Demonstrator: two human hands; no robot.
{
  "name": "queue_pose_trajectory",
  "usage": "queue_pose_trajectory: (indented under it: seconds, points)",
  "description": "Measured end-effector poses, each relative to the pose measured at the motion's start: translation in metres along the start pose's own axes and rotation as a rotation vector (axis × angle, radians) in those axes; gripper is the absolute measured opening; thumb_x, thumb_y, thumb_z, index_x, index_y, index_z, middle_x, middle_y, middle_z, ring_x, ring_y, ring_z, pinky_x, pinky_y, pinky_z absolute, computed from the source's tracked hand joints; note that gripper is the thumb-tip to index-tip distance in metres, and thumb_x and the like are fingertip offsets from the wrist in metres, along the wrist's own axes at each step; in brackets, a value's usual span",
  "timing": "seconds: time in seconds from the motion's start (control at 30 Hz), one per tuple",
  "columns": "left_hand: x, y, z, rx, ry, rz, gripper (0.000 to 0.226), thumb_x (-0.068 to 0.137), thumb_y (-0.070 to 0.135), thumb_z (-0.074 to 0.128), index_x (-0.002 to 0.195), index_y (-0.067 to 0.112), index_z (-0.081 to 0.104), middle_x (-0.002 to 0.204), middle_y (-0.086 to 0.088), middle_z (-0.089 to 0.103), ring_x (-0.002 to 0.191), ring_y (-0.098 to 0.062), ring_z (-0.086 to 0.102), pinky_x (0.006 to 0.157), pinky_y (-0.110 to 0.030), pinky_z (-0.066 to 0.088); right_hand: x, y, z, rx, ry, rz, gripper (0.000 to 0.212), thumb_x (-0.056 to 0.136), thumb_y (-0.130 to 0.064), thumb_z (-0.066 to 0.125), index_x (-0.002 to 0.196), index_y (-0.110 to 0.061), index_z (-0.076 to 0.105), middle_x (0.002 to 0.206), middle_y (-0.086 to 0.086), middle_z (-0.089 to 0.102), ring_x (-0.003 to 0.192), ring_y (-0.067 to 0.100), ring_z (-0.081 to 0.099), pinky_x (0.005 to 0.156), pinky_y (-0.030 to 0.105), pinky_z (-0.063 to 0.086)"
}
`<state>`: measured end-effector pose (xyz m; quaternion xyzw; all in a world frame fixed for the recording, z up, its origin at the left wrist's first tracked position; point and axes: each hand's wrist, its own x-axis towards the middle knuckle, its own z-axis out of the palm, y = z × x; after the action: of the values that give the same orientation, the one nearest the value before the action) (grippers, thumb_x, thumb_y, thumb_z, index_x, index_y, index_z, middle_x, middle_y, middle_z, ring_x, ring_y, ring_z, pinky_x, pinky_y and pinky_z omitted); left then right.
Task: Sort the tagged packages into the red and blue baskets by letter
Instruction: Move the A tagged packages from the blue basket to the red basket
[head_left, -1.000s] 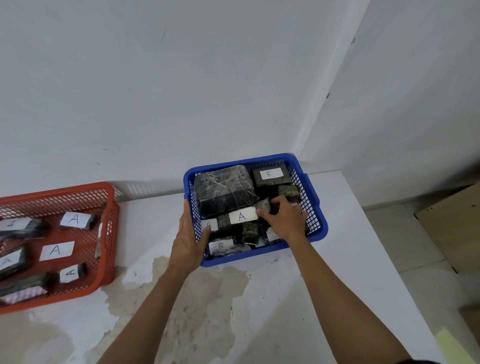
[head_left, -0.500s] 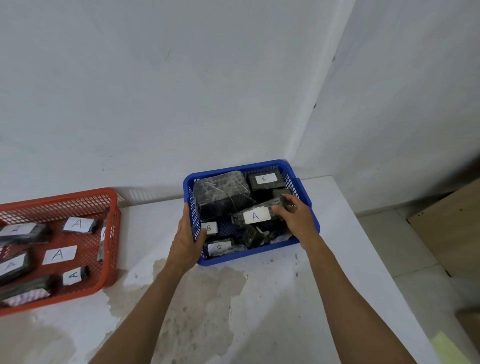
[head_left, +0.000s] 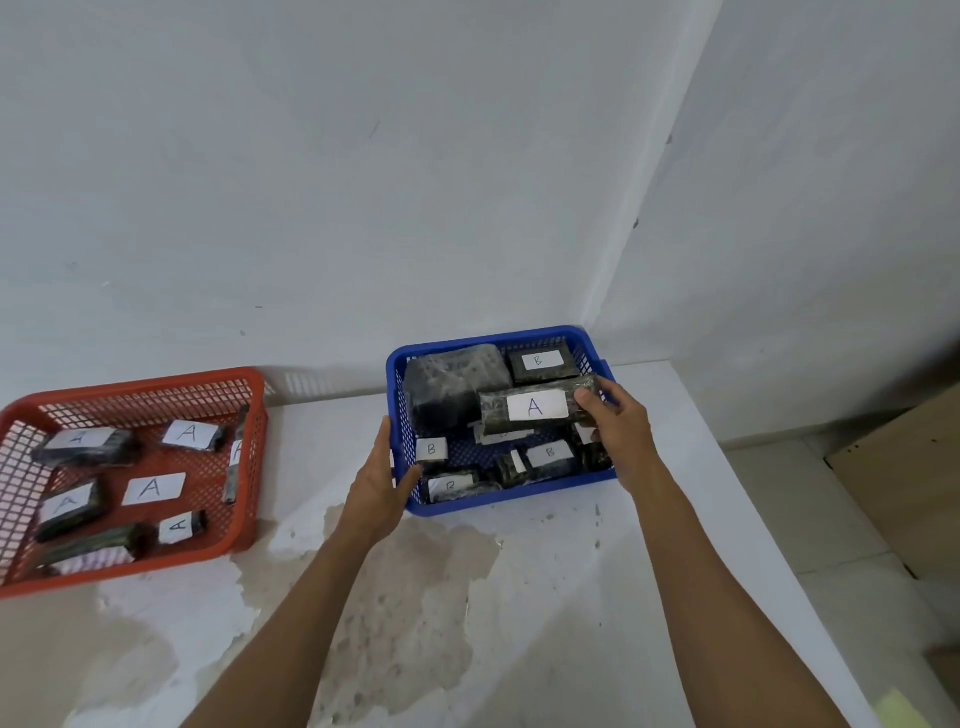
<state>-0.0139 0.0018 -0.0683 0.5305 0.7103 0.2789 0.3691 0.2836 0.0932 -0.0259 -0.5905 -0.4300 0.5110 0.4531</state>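
A blue basket (head_left: 498, 504) sits on the white table near the wall corner, holding several dark wrapped packages with white B tags. My right hand (head_left: 613, 431) grips the right end of a long dark package tagged A (head_left: 535, 408) and holds it raised above the basket's contents. My left hand (head_left: 382, 480) clasps the basket's left front wall. At the left stands the red basket (head_left: 249, 467), filled with several dark packages tagged A.
The white table (head_left: 519, 623) has worn, stained patches in front of both baskets. Its right edge drops to a tiled floor, where a brown cardboard box (head_left: 904, 483) stands. White walls meet in a corner behind the blue basket.
My right hand has lifted the A package out from among the B packages and moved it up and to the right. The left hand has stayed on the basket wall.
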Motion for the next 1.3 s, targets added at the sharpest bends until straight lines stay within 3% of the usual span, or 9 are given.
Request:
queue_pose_trajectory:
  seconds: [0.13,0.33,0.43,0.53,0.77,0.87,1.07,1.17,1.3]
  points:
    - [-0.005,-0.001,-0.002,-0.012,0.006,0.027,0.074,0.097,0.026,0.053,0.154,0.028,0.006,0.145,-0.003,0.046,0.108,-0.022,0.061,0.084,-0.044,0.057,-0.009,0.005,0.009,-0.018,-0.029,0.049,0.033,0.090,-0.028,0.071,0.122,-0.023,0.063,0.107,0.005,0.072,0.094,0.017,0.070,0.059,0.019,0.055]
    - [-0.019,-0.006,-0.027,-0.025,0.041,0.063,0.057,0.099,0.027,0.050,0.150,0.023,0.026,0.145,0.005,0.046,0.109,-0.015,0.063,0.085,-0.031,0.053,-0.020,0.006,0.044,-0.094,-0.079,0.042,0.033,0.090,-0.028,0.071,0.121,-0.020,0.064,0.097,-0.001,0.074,0.078,0.009,0.070,0.053,0.015,0.049]
    - [-0.031,-0.014,-0.054,-0.031,0.110,0.070,0.039,0.099,0.028,0.049,0.138,0.026,0.045,0.133,0.005,0.058,0.102,-0.011,0.063,0.074,-0.019,0.052,-0.026,0.002,0.072,-0.112,-0.153,0.059,0.033,0.091,-0.031,0.070,0.121,-0.022,0.062,0.100,-0.003,0.072,0.079,0.009,0.070,0.058,0.020,0.050]
    - [-0.049,-0.029,-0.091,-0.061,0.186,0.073,0.026,0.099,0.030,0.048,0.124,0.027,0.056,0.114,0.005,0.068,0.096,-0.009,0.065,0.083,-0.029,0.055,-0.040,-0.002,0.109,-0.105,-0.224,0.066,0.024,0.090,-0.032,0.070,0.112,-0.024,0.063,0.101,-0.003,0.072,0.069,0.005,0.070,0.054,0.017,0.049]
    - [-0.085,-0.091,-0.188,0.035,0.342,0.039,0.022,0.099,0.025,0.049,0.116,0.022,0.063,0.104,0.005,0.066,0.091,-0.010,0.062,0.074,-0.023,0.051,-0.083,-0.007,0.215,-0.122,-0.316,0.050,0.024,0.091,-0.028,0.069,0.114,-0.024,0.061,0.098,-0.002,0.070,0.078,0.010,0.069,0.054,0.018,0.049]
    - [-0.094,-0.128,-0.230,0.056,0.354,0.019,0.023,0.099,0.026,0.048,0.117,0.023,0.061,0.104,0.002,0.068,0.092,-0.014,0.063,0.077,-0.028,0.055,-0.105,-0.003,0.266,-0.131,-0.291,0.062,0.024,0.090,-0.029,0.070,0.111,-0.025,0.061,0.092,-0.003,0.072,0.072,0.010,0.069,0.059,0.025,0.048]
    - [-0.099,-0.196,-0.300,0.083,0.402,0.018,0.022,0.098,0.026,0.050,0.117,0.022,0.061,0.108,0.000,0.067,0.086,-0.010,0.066,0.063,-0.018,0.056,-0.145,0.006,0.355,-0.184,-0.237,0.051,0.028,0.087,-0.032,0.072,0.113,-0.024,0.063,0.090,-0.001,0.074,0.070,0.006,0.071,0.057,0.022,0.048]
    - [-0.096,-0.223,-0.329,0.131,0.464,-0.023,0.022,0.097,0.024,0.053,0.117,0.024,0.062,0.115,-0.001,0.065,0.096,-0.016,0.063,0.079,-0.037,0.058,-0.155,0.009,0.391,-0.188,-0.208,0.053,0.032,0.087,-0.032,0.073,0.115,-0.022,0.062,0.095,0.002,0.073,0.080,0.012,0.072,0.061,0.024,0.055]
    - [-0.082,-0.254,-0.352,0.264,0.485,0.034,0.028,0.094,0.026,0.059,0.121,0.022,0.061,0.129,-0.004,0.060,0.123,-0.024,0.049,0.107,-0.047,0.033,-0.156,0.012,0.423,-0.248,-0.164,0.067,0.037,0.087,-0.037,0.072,0.119,-0.023,0.059,0.107,0.001,0.069,0.093,0.018,0.069,0.081,0.040,0.058]
